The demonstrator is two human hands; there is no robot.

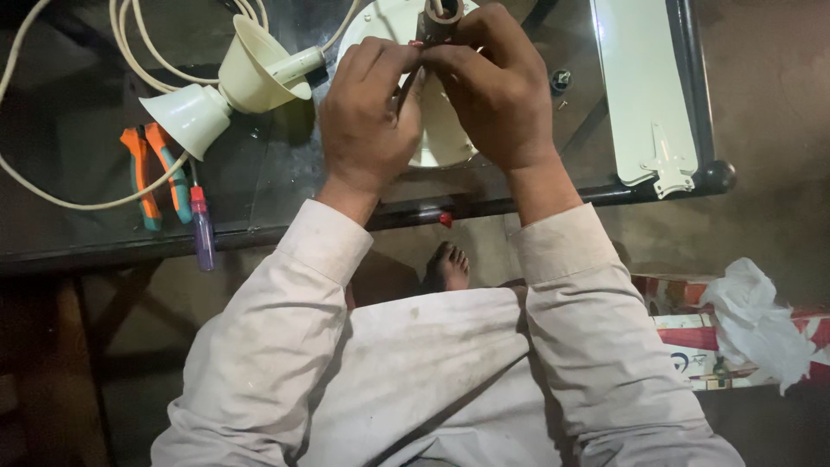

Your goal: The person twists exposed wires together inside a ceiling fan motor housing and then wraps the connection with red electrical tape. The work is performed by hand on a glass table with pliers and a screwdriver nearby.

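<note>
Cream cable (pixel 52 195) loops over the left part of the dark glass-topped desk (pixel 78 121), and two cream cone-shaped covers (pixel 229 82) lie on a short rod near the back edge. Just in front of them sit pliers with orange and teal handles (pixel 156 173) and a purple-handled screwdriver (pixel 201 227) that overhangs the front edge.

At the middle of the desk the left hand (pixel 367 117) is curled narrow, its fingertips pinching something small — too hidden to name — against the dark shaft (pixel 437 22) rising from the round cream fan motor (pixel 441 138). The right hand (pixel 497 86) wraps around that shaft, touching the left. A cream fan blade (pixel 644 86) lies along the right edge — well apart from both hands.
</note>
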